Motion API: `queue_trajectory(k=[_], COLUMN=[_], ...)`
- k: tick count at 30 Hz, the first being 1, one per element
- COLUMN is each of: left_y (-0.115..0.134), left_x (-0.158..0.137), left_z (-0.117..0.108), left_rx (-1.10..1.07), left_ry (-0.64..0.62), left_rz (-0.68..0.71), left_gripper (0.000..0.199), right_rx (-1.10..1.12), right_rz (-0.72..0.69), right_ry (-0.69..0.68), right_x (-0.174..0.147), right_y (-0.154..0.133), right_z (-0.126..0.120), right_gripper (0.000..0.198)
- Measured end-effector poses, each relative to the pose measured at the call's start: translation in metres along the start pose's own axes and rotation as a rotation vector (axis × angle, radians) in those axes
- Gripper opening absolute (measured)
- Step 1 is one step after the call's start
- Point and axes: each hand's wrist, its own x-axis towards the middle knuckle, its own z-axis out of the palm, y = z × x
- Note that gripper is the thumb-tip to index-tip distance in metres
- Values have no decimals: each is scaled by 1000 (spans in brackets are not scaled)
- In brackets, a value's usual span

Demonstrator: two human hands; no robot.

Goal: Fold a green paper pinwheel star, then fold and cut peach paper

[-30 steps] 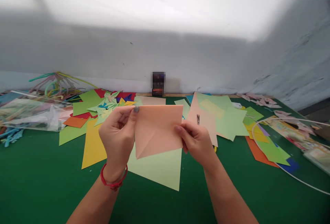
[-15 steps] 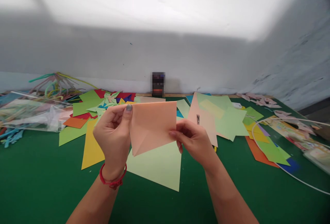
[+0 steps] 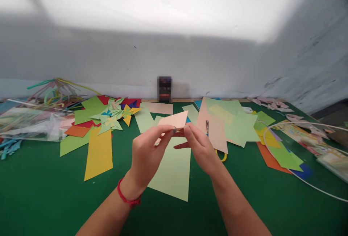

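A folded sheet of peach paper (image 3: pixel 174 120) is held up in front of me, tilted so that little of its face shows. My left hand (image 3: pixel 152 149) pinches its near edge between thumb and fingers, and a red cord bracelet circles that wrist. Close beside it, my right hand (image 3: pixel 199 147) grips the same edge near the right corner. Below the hands, a pale green sheet (image 3: pixel 175 170) lies on the green table (image 3: pixel 136 218). Scissors (image 3: pixel 221 156) with yellow handles rest to the right, partly hidden by my right hand and forearm.
Folded paper stars (image 3: pixel 111 120) and a yellow sheet (image 3: pixel 98 152) lie to the left. Pipe cleaners (image 3: pixel 58 91) and a clear plastic bag (image 3: pixel 35 123) are farther left. Green sheets (image 3: pixel 235 120) lie right, near a white cable (image 3: pixel 307 185). A blurred dark object (image 3: pixel 164 89) stands against the wall.
The peach paper has tipped from facing me to nearly edge-on. My left hand has moved right, toward my right hand, uncovering the paper stars.
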Motion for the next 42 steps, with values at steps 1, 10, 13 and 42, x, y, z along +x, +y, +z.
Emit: queue_trajectory(k=[1, 10, 13, 42], left_y=[2, 2, 0, -11], left_x=[-1, 4, 5, 10], left_z=[1, 0, -2, 8], left_rx=[-22, -301, -346, -704], left_ry=[-32, -211, -221, -93], left_rz=[5, -300, -375, -778], left_gripper=[11, 19, 22, 66], right_rx=[34, 10, -41, 85], right_rz=[9, 53, 43, -121], right_ry=[7, -20, -43, 642], right_x=[1, -2, -4, 8], right_y=[0, -8, -9, 16], right_z=[-1, -7, -8, 10], right_gripper=[38, 35, 37, 29])
